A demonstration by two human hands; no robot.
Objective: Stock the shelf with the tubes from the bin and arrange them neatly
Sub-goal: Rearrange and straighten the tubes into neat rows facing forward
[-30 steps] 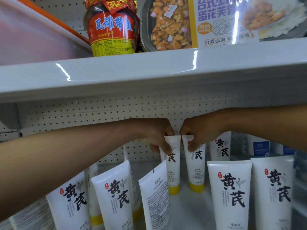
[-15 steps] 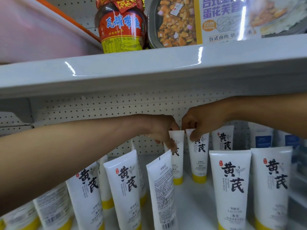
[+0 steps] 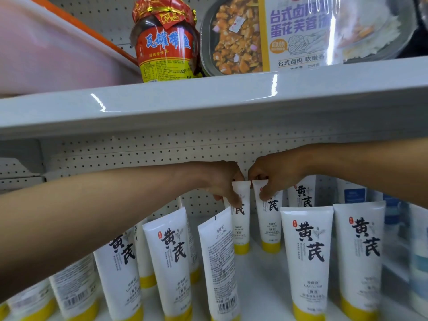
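Left hand (image 3: 222,181): fingers (image 3: 235,200) curled narrow, pinching the crimped top of the left rear tube (image 3: 242,230); right hand (image 3: 275,177): fingers (image 3: 265,194) likewise pinching the top of the right rear tube (image 3: 271,228), which stands just right of the left rear tube, apart from it; both tubes hang below the fingers, upright, yellow caps down on the white shelf floor (image 3: 266,286).

Behind the left rear tube: perforated back panel (image 3: 139,151); right of it, a further tube (image 3: 301,195) against the panel, then blue-labelled packs (image 3: 354,195).

In front of the left rear tube: a turned tube (image 3: 220,262) showing its barcode side, tilted; left of that, a front tube (image 3: 172,258); to the right, two front-row tubes (image 3: 308,258) (image 3: 359,253), labels forward.

Above the left rear tube: upper shelf (image 3: 208,107), glossy grey, carrying a red-labelled jar (image 3: 165,45), a boxed meal (image 3: 278,33), and a pink object (image 3: 46,47) with an orange edge, kind not discernible.
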